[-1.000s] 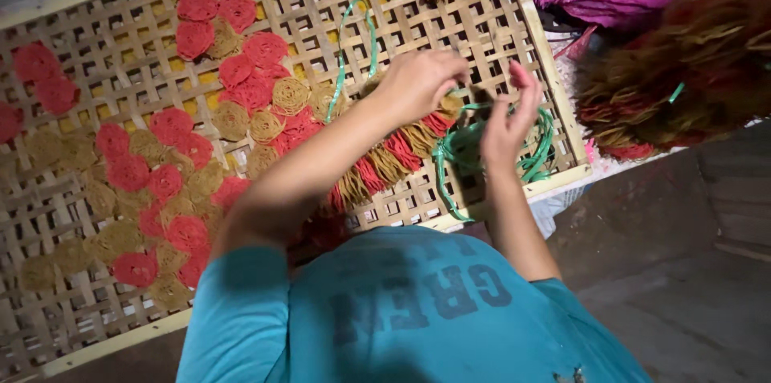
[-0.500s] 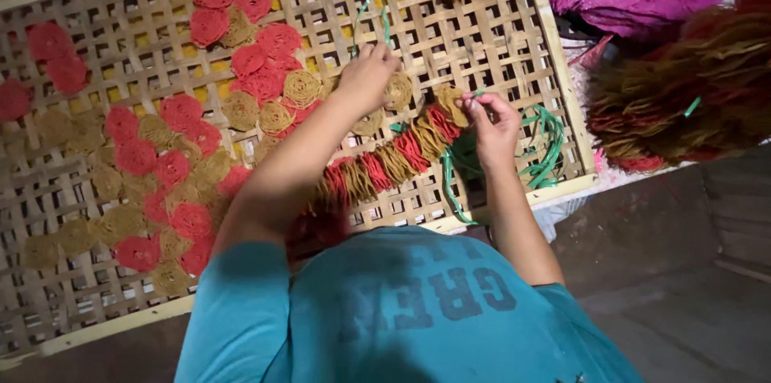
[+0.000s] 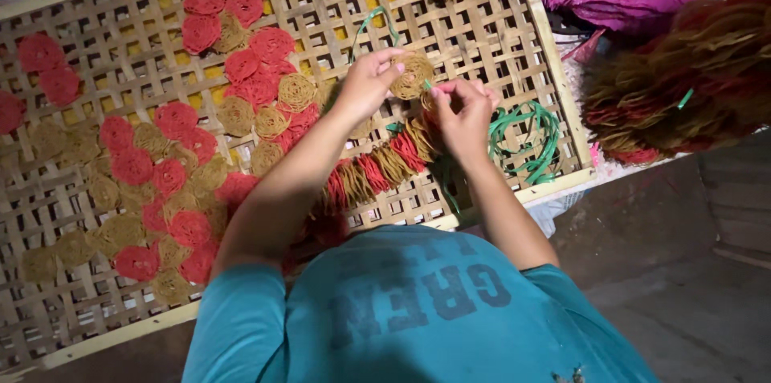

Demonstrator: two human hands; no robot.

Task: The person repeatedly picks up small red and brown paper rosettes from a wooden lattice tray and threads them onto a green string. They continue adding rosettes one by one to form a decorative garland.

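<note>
While both hands meet above a woven bamboo tray (image 3: 498, 22), a tan coiled disc (image 3: 414, 74) is pinched by the left hand (image 3: 365, 82); a green strip (image 3: 428, 86) is gripped by the right hand (image 3: 464, 114); red and tan garland (image 3: 385, 166) is draped just beneath; more discs (image 3: 173, 182) are spread leftward.

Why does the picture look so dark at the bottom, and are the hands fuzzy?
Head view: light falls mostly on the woven tray, so the red and tan coils look bright; the teal shirt and the floor sit in dim shadow. The left hand and right hand look a little soft, holding a tan coil. No glare shows.
</note>
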